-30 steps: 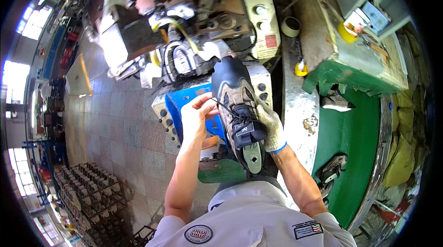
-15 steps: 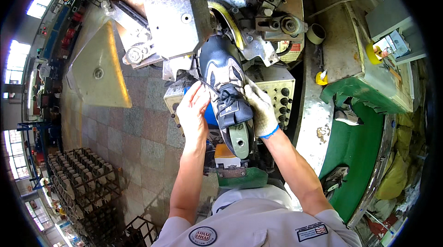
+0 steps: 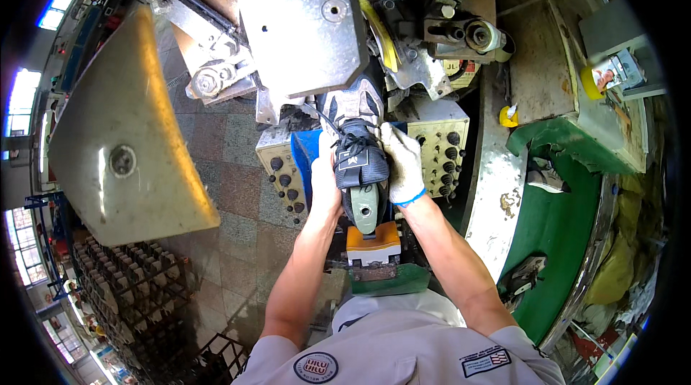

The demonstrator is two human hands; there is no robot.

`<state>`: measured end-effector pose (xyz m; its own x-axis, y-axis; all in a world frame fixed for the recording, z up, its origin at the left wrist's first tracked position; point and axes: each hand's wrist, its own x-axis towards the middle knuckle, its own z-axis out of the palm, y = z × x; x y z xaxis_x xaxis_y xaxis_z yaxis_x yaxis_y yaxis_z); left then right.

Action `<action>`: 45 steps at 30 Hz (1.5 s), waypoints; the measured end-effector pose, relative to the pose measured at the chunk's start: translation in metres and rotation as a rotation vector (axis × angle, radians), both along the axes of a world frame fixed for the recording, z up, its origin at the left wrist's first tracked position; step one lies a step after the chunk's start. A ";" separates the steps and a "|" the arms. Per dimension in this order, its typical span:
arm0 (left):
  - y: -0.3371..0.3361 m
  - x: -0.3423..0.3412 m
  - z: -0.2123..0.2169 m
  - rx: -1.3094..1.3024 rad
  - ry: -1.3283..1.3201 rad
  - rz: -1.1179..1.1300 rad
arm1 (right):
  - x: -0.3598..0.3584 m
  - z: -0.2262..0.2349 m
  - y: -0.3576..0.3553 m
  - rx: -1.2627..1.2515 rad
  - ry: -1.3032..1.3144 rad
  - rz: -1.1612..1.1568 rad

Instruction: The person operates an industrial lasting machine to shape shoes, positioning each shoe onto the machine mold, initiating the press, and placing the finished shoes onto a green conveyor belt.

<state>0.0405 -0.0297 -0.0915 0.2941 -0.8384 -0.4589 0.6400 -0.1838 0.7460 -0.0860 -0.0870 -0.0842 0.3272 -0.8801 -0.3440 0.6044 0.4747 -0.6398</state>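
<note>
L hand [image 3: 325, 182] & gloved R hand [image 3: 404, 163] half-curled round shoe [image 3: 357, 151] between them, toe under metal plate [image 3: 295, 32] ahead. Should handle stiff, hefty w/ last [image 3: 364, 214] inside; best held midsides. L fingertips hidden, tightness unclear.

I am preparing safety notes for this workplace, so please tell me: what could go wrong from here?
Pinching: the bare left hand and gloved right hand are near the metal block, so they might be caught if it moves. Snagging: the dark lace runs toward the block and could catch. Misalignment: the block partly hides the toe of the shoe in this view, so a crooked position might go unnoticed.
</note>
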 end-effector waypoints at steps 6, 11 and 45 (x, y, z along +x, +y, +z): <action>-0.001 0.007 -0.016 0.034 -0.103 -0.001 | -0.001 -0.013 -0.001 -0.050 0.045 0.008; -0.010 -0.002 -0.015 0.042 -0.233 0.050 | -0.003 -0.019 -0.007 -0.072 0.062 0.025; 0.201 -0.062 -0.231 0.764 -0.570 -0.062 | -0.212 -0.033 0.106 -0.066 0.172 -0.247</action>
